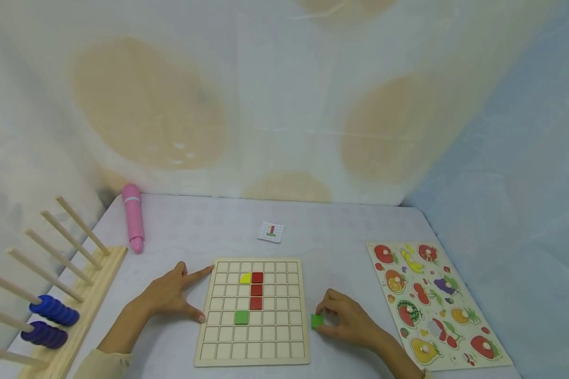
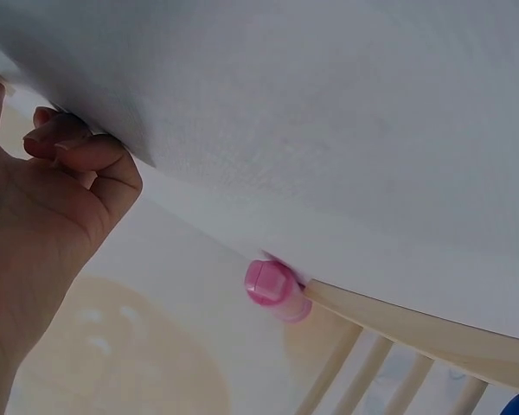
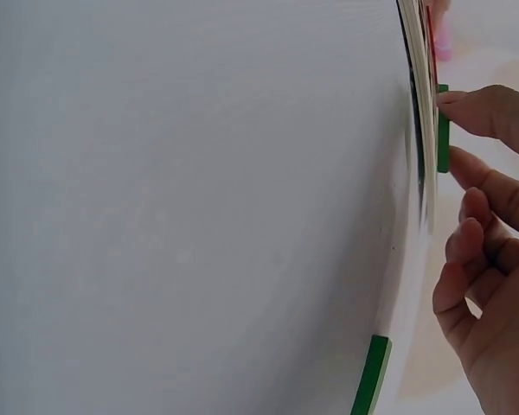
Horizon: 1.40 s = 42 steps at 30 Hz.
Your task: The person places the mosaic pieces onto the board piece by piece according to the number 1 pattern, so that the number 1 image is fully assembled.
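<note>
A square wooden grid board (image 1: 284,336) lies flat with one yellow piece (image 1: 244,278), three red square tiles (image 1: 256,290) in a column and a green tile (image 1: 241,317) on it. My left hand (image 1: 173,292) rests along the board's left side, thumb and index finger spread with their tips at its edge. Just off the board's right edge, my right hand (image 1: 346,321) pinches another green square tile (image 1: 316,321) between thumb and finger. In the right wrist view that held tile (image 3: 443,151) stands out, and one more green tile (image 3: 372,376) lies on the table below.
A small pattern card (image 1: 271,231) lies behind the board. At the right is a fruit puzzle board (image 1: 429,302). A wooden peg rack (image 1: 87,295) with blue and purple rings stands at the left, and a pink stick-like object (image 1: 134,218) lies behind it.
</note>
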{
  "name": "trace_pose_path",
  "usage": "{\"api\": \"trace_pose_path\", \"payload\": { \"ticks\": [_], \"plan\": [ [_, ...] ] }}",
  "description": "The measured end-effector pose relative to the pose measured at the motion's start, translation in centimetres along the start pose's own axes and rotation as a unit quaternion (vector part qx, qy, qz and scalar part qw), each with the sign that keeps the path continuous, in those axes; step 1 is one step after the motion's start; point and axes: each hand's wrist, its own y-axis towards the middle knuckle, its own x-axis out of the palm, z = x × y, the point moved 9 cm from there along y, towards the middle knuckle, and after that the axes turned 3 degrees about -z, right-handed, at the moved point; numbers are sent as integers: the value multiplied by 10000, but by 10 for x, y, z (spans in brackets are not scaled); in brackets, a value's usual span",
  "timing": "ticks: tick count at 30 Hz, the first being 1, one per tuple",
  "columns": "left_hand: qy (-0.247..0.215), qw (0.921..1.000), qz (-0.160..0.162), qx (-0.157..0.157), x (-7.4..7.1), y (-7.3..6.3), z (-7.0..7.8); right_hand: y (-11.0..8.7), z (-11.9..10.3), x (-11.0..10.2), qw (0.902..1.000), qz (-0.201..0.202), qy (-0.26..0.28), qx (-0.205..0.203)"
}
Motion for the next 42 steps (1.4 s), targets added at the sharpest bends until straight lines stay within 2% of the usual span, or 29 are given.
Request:
{"api": "trace_pose_path", "payload": {
  "ticks": [13, 22, 35, 42],
  "plan": [
    [-45, 10000, -22, 17, -1, -1, 2, 23, -25, 4, 9974, 235, 629, -257],
    [-86, 9999, -55, -1, 1, 0, 0, 37, -34, 13, 9968, 90, 759, -244],
    [-90, 9999, -46, -61, -1, -1, 1, 49, -48, 21, 9976, -39, 664, -191],
    [-86, 9999, -34, -50, -1, -1, 2, 54, -54, 32, 9978, -281, 566, -212]
  ]
}}
